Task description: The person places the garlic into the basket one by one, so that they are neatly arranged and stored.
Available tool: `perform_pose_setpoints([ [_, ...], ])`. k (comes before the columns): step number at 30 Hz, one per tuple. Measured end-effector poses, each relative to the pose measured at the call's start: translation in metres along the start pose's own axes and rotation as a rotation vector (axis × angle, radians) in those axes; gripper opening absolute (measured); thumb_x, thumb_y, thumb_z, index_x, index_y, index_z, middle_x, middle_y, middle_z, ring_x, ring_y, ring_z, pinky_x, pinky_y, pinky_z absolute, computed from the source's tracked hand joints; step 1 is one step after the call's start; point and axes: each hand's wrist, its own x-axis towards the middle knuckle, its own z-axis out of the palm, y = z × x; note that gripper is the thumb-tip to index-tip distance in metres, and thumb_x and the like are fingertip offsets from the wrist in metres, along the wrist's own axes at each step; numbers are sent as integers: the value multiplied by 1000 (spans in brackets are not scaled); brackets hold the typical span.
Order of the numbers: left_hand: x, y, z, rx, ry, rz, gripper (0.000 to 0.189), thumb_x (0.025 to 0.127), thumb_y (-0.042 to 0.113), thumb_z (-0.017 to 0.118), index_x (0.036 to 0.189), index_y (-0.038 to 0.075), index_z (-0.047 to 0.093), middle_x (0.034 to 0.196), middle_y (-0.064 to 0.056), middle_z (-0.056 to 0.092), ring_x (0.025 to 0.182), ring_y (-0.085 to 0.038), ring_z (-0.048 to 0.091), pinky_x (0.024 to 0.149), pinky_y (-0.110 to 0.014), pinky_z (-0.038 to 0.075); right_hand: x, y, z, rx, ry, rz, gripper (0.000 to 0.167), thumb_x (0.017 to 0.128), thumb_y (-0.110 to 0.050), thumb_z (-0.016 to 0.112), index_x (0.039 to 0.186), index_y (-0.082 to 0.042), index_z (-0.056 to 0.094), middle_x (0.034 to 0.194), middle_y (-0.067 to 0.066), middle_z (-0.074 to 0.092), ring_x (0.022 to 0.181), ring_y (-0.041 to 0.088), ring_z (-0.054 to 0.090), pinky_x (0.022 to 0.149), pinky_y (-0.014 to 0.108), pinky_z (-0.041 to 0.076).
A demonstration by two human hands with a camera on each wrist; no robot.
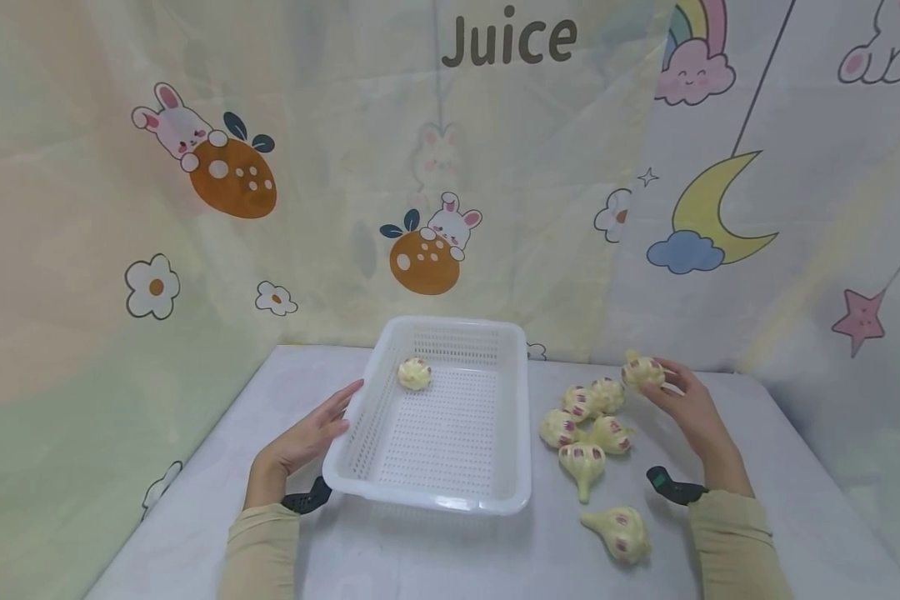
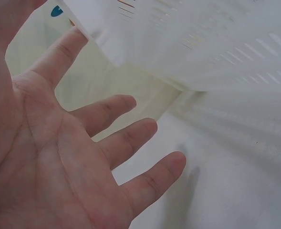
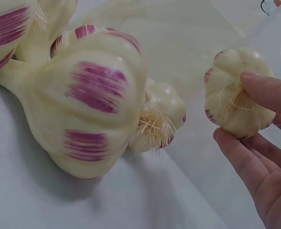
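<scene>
We pinched a garlic bulb [image 1: 642, 373] in our right hand [image 1: 688, 406] — our left hand [image 1: 307, 437], spread wide, touched the basket [image 1: 450, 425].

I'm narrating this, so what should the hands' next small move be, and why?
Probably carry the garlic bulb held in the right hand over the white basket, since another bulb already lies inside and the left hand touches the basket.

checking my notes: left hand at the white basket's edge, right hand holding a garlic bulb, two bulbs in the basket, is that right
Two is wrong: the head view shows one garlic bulb in the white basket. The left hand is at its edge and the right hand holds another bulb, as stated.
</scene>
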Motion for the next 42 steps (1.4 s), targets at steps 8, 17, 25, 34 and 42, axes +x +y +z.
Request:
perform_pose_setpoints([
  [8, 1, -2, -1, 15, 8, -3, 66, 97, 24, 53, 150, 39, 17, 154, -8, 29, 137, -33, 35, 106, -54, 32, 2, -3, 3, -9, -11, 42, 86, 89, -48, 61, 152, -12, 16, 152, 29, 21, 137, 51, 25, 106, 62, 28],
  [17, 1, -2, -2, 36, 5, 1, 66, 98, 24, 52, 151, 35, 15, 155, -10, 28, 136, -30, 37, 106, -53, 33, 2, -5, 6, -20, -16, 40, 88, 88, -48, 61, 152, -10, 16, 153, 27, 23, 137, 46, 28, 106, 58, 32],
  [25, 1, -2, -2, 37, -4, 22, 66, 98, 23, 52, 152, 34, 15, 156, -11, 25, 138, -38, 32, 106, -58, 31, -1, -13, 5, -43, -40, 34, 87, 89, -48, 61, 151, -6, 16, 153, 28, 20, 136, 51, 26, 105, 61, 30],
  [34, 0, 2, 2, 39, 24, -9, 66, 97, 24, 53, 151, 38, 17, 157, -7, 24, 141, -37, 28, 108, -63, 25, -1, -20, 2, -92, -55, 2, 80, 89, -52, 58, 153, -30, 16, 152, 26, 25, 135, 49, 31, 103, 66, 28],
  [42, -2, 4, 1, 41, 20, -6, 67, 96, 26, 54, 151, 37, 17, 157, -7, 25, 140, -37, 30, 108, -62, 25, -3, -30, 5, -120, -65, -8, 82, 89, -53, 57, 153, -20, 18, 151, 27, 26, 134, 51, 31, 102, 65, 29],
])
